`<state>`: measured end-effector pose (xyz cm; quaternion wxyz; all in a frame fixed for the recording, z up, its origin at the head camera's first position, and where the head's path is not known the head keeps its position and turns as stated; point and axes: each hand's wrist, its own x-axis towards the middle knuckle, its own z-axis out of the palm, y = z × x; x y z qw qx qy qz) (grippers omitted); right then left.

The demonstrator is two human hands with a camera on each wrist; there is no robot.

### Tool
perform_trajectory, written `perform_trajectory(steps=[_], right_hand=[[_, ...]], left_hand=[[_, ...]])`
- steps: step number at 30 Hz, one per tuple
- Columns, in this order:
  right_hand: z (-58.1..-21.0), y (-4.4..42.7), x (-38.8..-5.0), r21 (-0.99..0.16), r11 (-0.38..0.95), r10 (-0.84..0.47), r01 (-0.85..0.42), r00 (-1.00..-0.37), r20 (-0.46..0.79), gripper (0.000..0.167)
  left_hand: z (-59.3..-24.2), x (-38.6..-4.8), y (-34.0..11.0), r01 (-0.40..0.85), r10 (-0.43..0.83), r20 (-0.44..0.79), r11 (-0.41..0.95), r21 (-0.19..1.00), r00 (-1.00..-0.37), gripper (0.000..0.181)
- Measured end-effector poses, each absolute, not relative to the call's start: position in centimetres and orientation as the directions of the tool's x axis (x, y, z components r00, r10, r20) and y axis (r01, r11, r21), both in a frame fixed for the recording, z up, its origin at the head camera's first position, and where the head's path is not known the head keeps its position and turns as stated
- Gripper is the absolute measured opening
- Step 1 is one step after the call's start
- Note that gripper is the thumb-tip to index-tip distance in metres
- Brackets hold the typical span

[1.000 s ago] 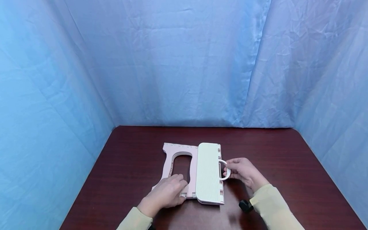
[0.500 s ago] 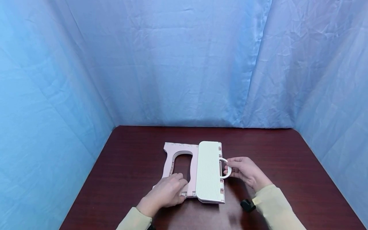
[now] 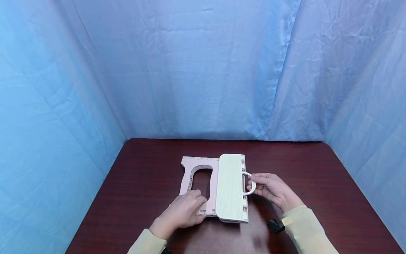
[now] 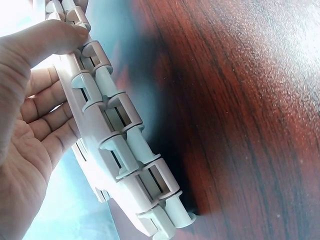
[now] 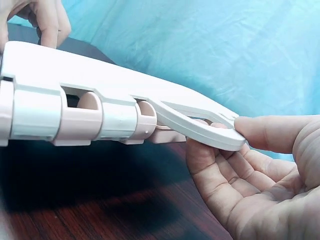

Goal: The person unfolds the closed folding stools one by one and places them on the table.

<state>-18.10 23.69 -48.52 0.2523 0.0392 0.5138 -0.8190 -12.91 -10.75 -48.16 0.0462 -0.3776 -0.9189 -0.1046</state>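
Head cam: ribbed panel (image 3: pixel 229 187), curved hndl (image 3: pixel 254 187)

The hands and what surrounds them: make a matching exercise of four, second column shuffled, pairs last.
Things
1. left hand
2. right hand
3. curtain
4. table

Colours or states
A. pinching the white handle
B. dark reddish-brown
C. gripping the pink frame
D. light blue

Pairs: 1-C; 2-A; 3-D; 4-B

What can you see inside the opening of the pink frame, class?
Through the opening of the pink frame, dark red tabletop shows. The left hand covers much of the opening's near end, so what lies beneath it cannot be seen.
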Motion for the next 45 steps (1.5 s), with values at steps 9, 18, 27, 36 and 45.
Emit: perform_trajectory(steps=[9,18,27,36,45], right_hand=[[-48.0,23.7,-18.0,-0.795,-0.393,-0.378,0.462,-0.869,-0.318,0.019],[-47.6,23.9,-18.1,-0.785,-0.439,-0.4,0.438,-0.877,-0.266,0.024],[-47.1,24.0,-18.1,-0.748,-0.514,-0.447,0.421,-0.875,-0.185,0.034],[-46.7,24.1,-18.1,-0.736,-0.54,-0.448,0.408,-0.88,-0.159,0.035],[-46.3,23.9,-18.0,-0.737,-0.563,-0.436,0.375,-0.892,-0.121,0.032]], left_hand=[[-48.3,-13.0,-10.9,0.691,0.67,0.167,0.697,0.194,-0.723,0.033],[-47.8,-13.2,-11.0,0.689,0.662,0.191,0.689,0.226,-0.725,0.034],[-48.0,-13.4,-11.0,0.679,0.651,0.195,0.694,0.237,-0.733,0.035],[-47.6,-13.4,-11.0,0.681,0.65,0.205,0.686,0.257,-0.732,0.034],[-47.5,-13.5,-10.8,0.674,0.644,0.205,0.684,0.277,-0.737,0.034]])
